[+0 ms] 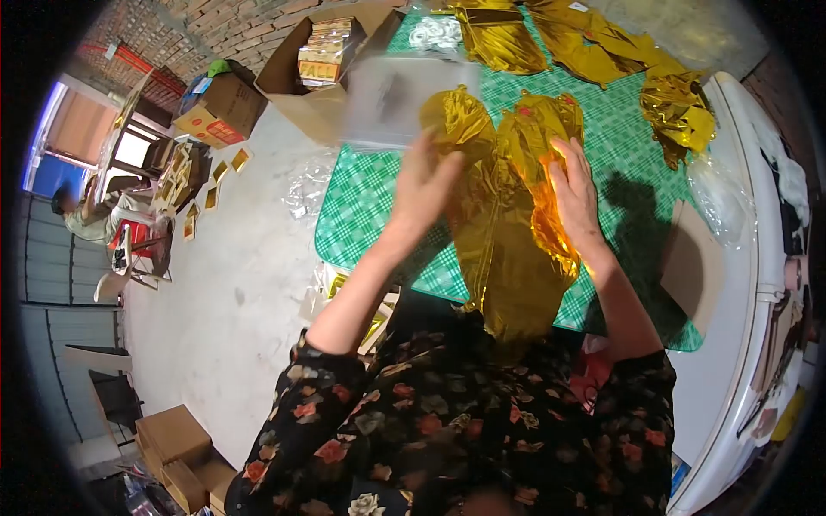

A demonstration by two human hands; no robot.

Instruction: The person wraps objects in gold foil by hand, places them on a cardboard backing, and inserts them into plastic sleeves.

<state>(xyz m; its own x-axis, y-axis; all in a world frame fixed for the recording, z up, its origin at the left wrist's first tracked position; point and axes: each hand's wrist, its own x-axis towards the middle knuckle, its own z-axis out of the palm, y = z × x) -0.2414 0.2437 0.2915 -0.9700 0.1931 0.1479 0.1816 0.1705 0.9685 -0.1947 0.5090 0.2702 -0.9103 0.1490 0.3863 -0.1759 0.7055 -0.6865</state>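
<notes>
A green checked tabletop (370, 202) stands on a pale floor (224, 310), with a brick wall (228, 30) behind. More gold sheets (503, 43) lie crumpled along its far edge, and a stack of clear plastic (413, 99) sits at its far left, just beside an open carton (305, 107) holding packs (325, 56). At the right are a piece of cardboard (688, 258), clear wrap (721, 202) and a long white appliance (731, 361). Off to the left, well apart, another person (99, 215) sits near small gold packets (211, 198) on the floor.

The gold foil (508, 258) lies between the hands, its far part wrinkled on the tabletop, its near end hanging over the edge against the floral top (456, 413).

The left hand (426, 181) is blurred, thumb and fingers spread apart, at the foil's left side; whether it touches is unclear. The right hand (575, 189) rests along the foil's right side, fingers extended and slightly bent; I cannot tell whether it grips. Both forearms reach forward, the left slanting inward, the right angled toward the foil.
</notes>
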